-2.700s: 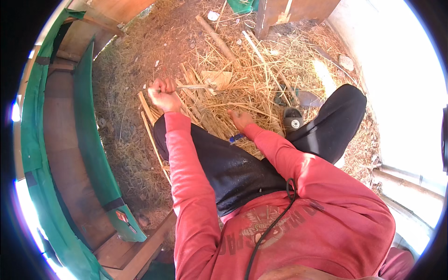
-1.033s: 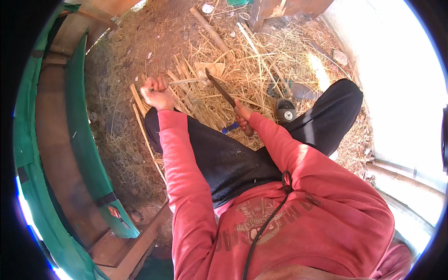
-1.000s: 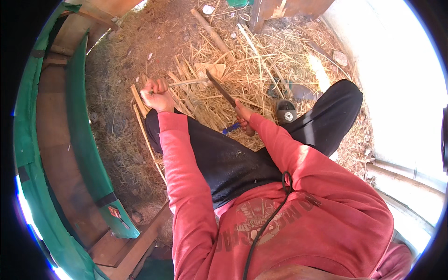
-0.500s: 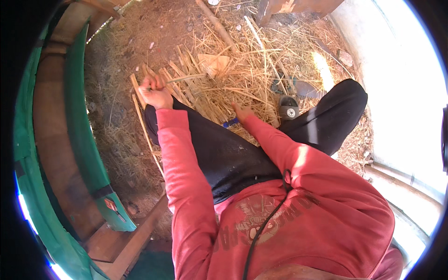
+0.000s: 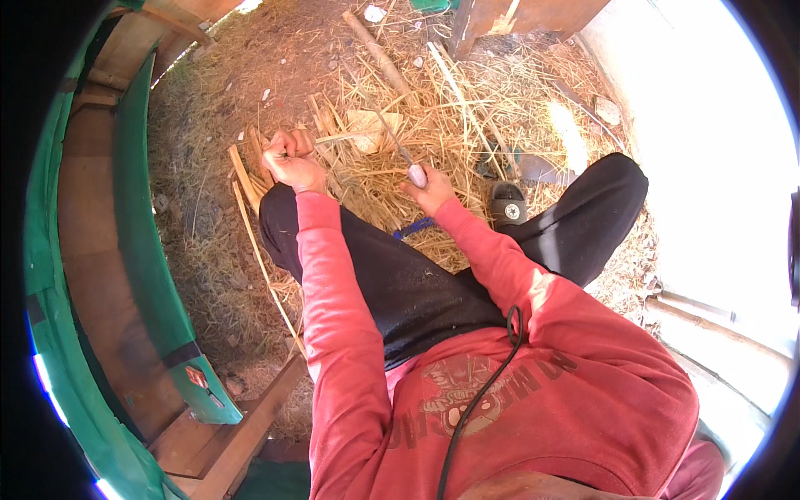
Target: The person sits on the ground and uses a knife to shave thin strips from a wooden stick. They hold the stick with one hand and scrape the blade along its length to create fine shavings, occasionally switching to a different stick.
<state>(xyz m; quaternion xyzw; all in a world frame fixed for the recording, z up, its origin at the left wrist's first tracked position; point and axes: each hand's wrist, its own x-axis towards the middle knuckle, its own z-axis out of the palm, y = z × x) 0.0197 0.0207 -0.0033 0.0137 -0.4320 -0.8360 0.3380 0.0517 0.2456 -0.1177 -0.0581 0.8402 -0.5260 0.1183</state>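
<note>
My left hand [image 5: 296, 160] is closed round a thin wooden strip [image 5: 340, 137], whose free end points right over a pale wooden block [image 5: 364, 125]. Lower and to the right, my right hand [image 5: 432, 193] grips a knife by its pale, rounded handle [image 5: 417, 175]. The narrow blade [image 5: 395, 140] slants up and left, its tip close to the block and apart from the strip. Just below my right hand lies a blue object [image 5: 413, 227], too small to make out. Loose straw and split sticks [image 5: 243, 175] lie about both hands.
My bent legs in black trousers [image 5: 375, 267] frame the work spot. A dark sandal [image 5: 507, 202] is by the right leg. Beyond lie a thick stick [image 5: 375, 52] and a long pale stick [image 5: 450, 71]. A green-edged wooden structure [image 5: 137, 217] stands left; a bright white wall [image 5: 700, 142] rises right.
The knife in my right hand now shows clearly, its blade raised toward the block; before, it could not be made out. My left hand has shifted slightly right and down with the strip.
</note>
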